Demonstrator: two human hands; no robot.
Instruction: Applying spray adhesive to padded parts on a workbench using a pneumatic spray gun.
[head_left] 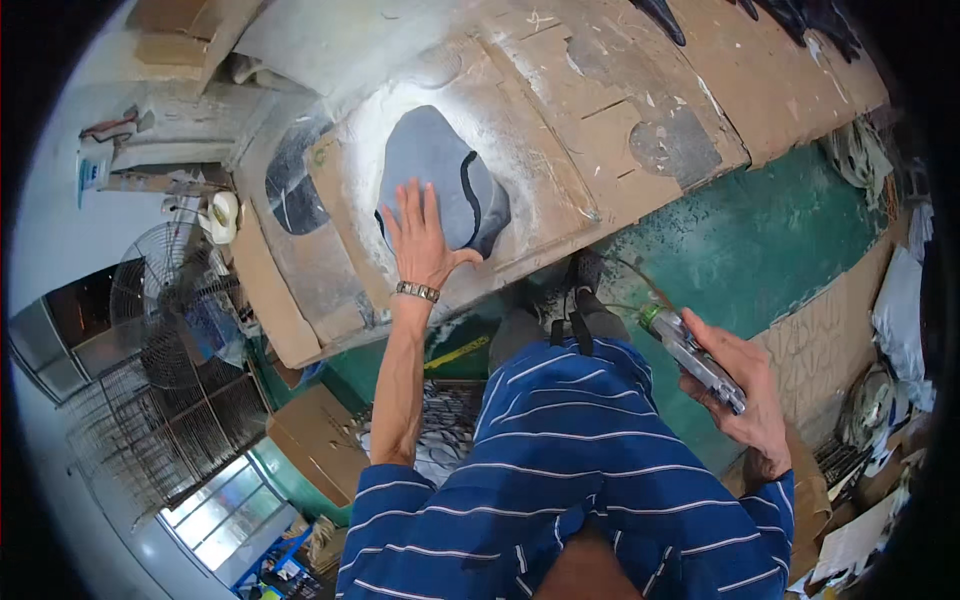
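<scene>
Striped blue shirt [560, 470] nearest, a cardboard-topped counter [625, 205] beyond carries at left a grey piece [425, 145], which the left hand [422, 245], fingers slightly spread, apparently steadies flat, while the right hand [745, 388] grips a metal tool [690, 352] clear of both.

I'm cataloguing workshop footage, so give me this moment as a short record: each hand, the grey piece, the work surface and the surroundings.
Left hand: spread flat on the grey piece; banded wrist
Left hand point
Right hand: grips a metallic tool with a green end, held away from the table
Right hand point
Grey piece: rounded, with a black strip across it
Work surface: table covered in worn cardboard
Around the piece: white powder
Surroundings: green floor; round caged fan at left
</scene>
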